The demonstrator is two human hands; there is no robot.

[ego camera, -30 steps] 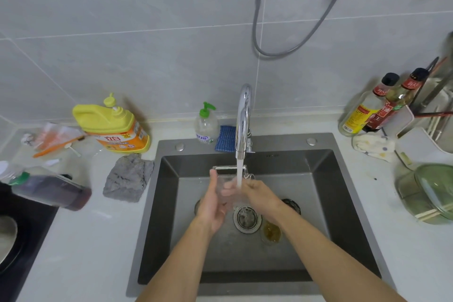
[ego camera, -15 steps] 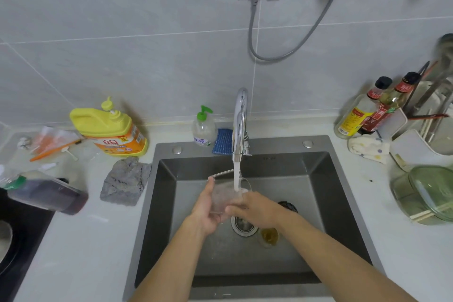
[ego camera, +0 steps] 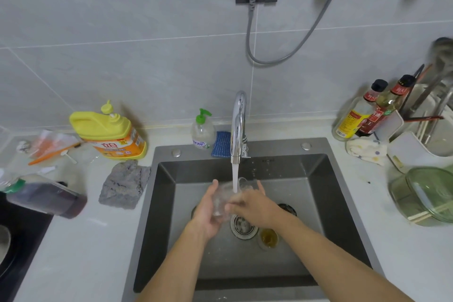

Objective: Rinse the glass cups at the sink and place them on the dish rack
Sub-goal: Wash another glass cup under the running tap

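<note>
A clear glass cup (ego camera: 224, 195) is under the running stream from the chrome faucet (ego camera: 238, 125), over the dark steel sink (ego camera: 326, 193). My left hand (ego camera: 208, 211) grips the cup from the left and below. My right hand (ego camera: 252, 206) holds it from the right, fingers at its rim. The cup is blurred by water and motion. A second small glass (ego camera: 268, 239) with yellowish liquid stands on the sink floor right of the drain (ego camera: 242, 227). The white dish rack (ego camera: 421, 144) sits at the far right with utensils in it.
Left of the sink lie a grey cloth (ego camera: 123, 185), a yellow detergent jug (ego camera: 110, 132) and a dark bottle (ego camera: 46, 196) on its side. A soap pump (ego camera: 202, 132) and blue sponge (ego camera: 220, 143) stand behind the sink. Right side: sauce bottles (ego camera: 367, 110), a green glass bowl (ego camera: 424, 196).
Both hands keep the cup under the stream and have turned it; the cup now sits lower between my palms. The view has tilted up slightly.
</note>
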